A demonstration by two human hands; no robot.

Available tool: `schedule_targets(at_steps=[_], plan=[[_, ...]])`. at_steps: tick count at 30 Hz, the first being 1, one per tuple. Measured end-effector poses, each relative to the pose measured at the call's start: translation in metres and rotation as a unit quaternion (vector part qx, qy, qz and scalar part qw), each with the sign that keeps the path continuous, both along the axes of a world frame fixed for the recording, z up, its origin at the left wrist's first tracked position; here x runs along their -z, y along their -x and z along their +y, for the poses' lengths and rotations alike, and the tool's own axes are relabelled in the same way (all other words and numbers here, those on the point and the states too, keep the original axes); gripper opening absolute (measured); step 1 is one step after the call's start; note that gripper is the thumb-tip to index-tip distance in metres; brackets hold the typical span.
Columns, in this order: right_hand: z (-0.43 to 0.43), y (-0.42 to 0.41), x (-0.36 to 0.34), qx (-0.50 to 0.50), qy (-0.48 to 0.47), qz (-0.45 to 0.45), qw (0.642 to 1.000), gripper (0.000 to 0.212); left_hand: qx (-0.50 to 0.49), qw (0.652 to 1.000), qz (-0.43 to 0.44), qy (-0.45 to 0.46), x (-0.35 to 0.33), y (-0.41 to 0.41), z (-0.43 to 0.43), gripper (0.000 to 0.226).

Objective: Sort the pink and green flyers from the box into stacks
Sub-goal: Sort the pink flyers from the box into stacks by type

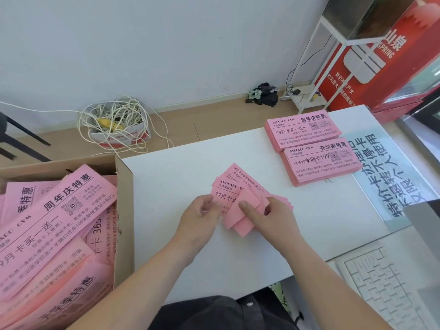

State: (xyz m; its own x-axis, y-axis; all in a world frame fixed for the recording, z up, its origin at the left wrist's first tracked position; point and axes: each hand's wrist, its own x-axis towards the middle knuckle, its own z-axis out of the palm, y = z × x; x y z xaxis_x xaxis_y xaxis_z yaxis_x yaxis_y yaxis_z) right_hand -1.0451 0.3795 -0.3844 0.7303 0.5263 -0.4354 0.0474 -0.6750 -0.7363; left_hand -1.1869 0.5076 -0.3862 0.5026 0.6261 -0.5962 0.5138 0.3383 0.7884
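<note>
Over the middle of the white table (181, 186), both hands hold a fanned bunch of pink flyers (240, 194). My left hand (202, 215) pinches its left edge. My right hand (269, 217) grips the right side, thumb pressed on a flyer lying face down. Two neat stacks of pink flyers lie at the far right: a rear stack (302, 132) and a nearer stack (321, 161). The cardboard box (123, 186) at the left is full of loose pink flyers (52, 222). No green flyer is visible.
A white keyboard (385, 289) lies at the lower right. A printed sheet under clear film (385, 172) sits right of the stacks. On the floor behind are a box of tangled cables (116, 125), a dark cloth heap (264, 94) and a red sign (371, 60).
</note>
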Motion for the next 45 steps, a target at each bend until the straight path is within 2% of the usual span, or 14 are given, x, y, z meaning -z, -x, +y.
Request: schedule_targets(at_steps=[3, 8, 12, 16, 17, 21, 24, 27, 32, 35, 36, 39, 41, 45], plan=[[0.001, 0.001, -0.004, -0.027, 0.019, -0.018, 0.999, 0.048, -0.070, 0.997, 0.009, 0.043, -0.003, 0.001, 0.011, 0.018], [0.002, 0.002, 0.001, -0.064, 0.028, -0.016, 0.997, 0.058, -0.019, 0.999, -0.007, 0.039, -0.004, 0.001, 0.012, 0.029], [0.002, 0.000, 0.009, -0.071, 0.044, -0.048, 0.995, 0.045, -0.047, 0.997, 0.010, 0.057, 0.004, 0.003, 0.016, 0.019], [0.006, 0.003, 0.011, -0.089, 0.074, -0.079, 0.990, 0.035, -0.061, 0.998, 0.013, 0.011, 0.008, 0.002, 0.020, 0.013], [0.006, 0.004, 0.008, -0.094, 0.076, -0.074, 0.990, 0.041, -0.064, 0.998, 0.008, 0.002, 0.007, 0.001, 0.020, 0.012], [0.005, 0.006, -0.004, -0.155, 0.120, -0.049, 0.979, 0.099, -0.063, 0.998, 0.009, -0.008, 0.010, -0.001, 0.021, 0.014], [0.005, 0.006, -0.005, -0.185, 0.143, -0.045, 0.971, 0.110, -0.063, 0.998, 0.018, -0.011, 0.014, 0.000, 0.022, 0.020], [0.005, 0.006, -0.004, -0.194, 0.154, -0.049, 0.968, 0.109, -0.067, 0.997, 0.020, -0.016, 0.017, 0.001, 0.022, 0.032], [0.004, 0.006, -0.004, -0.194, 0.148, -0.048, 0.969, 0.104, -0.023, 0.990, 0.054, -0.127, 0.021, 0.003, 0.022, 0.041], [0.003, 0.003, -0.003, -0.192, 0.140, -0.040, 0.971, 0.105, -0.004, 0.989, 0.036, -0.145, 0.018, 0.000, 0.019, 0.010], [0.003, 0.002, -0.002, -0.192, 0.139, -0.039, 0.971, 0.104, -0.009, 0.991, 0.015, -0.129, 0.017, -0.002, 0.017, 0.008], [0.001, -0.002, 0.000, -0.194, 0.132, -0.034, 0.971, 0.100, -0.022, 0.998, 0.003, -0.064, 0.014, -0.010, 0.018, 0.042], [0.000, -0.005, 0.002, -0.191, 0.126, -0.034, 0.973, 0.091, -0.007, 0.996, 0.022, -0.085, 0.017, -0.018, 0.025, 0.044], [-0.002, -0.013, 0.005, -0.181, 0.111, -0.038, 0.977, 0.056, 0.043, 0.988, 0.024, -0.148, 0.020, -0.040, 0.048, 0.015]])
